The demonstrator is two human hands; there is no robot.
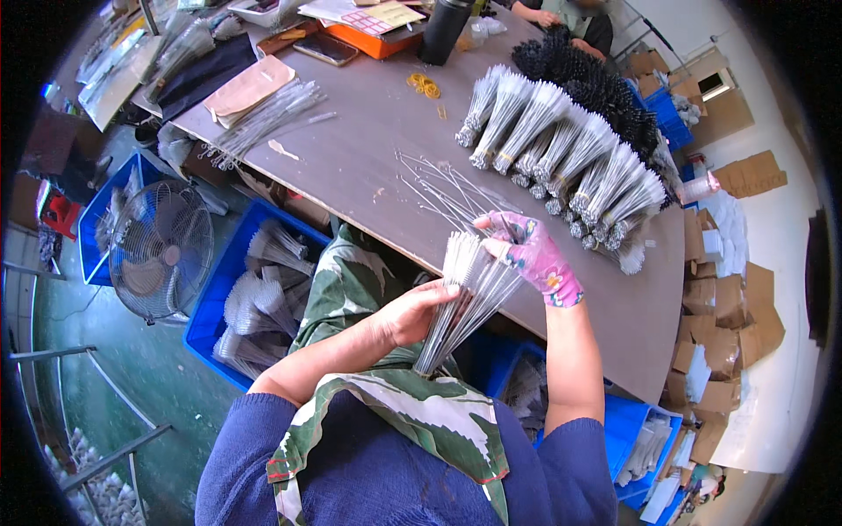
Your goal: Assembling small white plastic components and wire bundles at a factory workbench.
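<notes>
A fanned bundle of thin wire brushes [461, 302] with white bristle heads stands upright over my lap. My left hand [410, 316], bare, is closed around its left side below the bristles. At the upper right of the bundle is my right hand [533, 256], in a pink flowered glove with bare fingertips. Its thumb and fingers are pinched together on thin brush wires; exactly how many is hidden. Just beyond, several loose wire brushes [438, 191] lie crisscrossed on the brown table [368, 131], their near ends close to my right fingers.
Bundled white brushes [561, 131] are stacked at the table's far right, before black ones [570, 66]. Yellow rubber bands [424, 85], a phone [326, 49] and a black bottle [445, 31] lie beyond. A blue bin [206, 329] and fan [162, 250] stand left. Another person [596, 31] sits opposite.
</notes>
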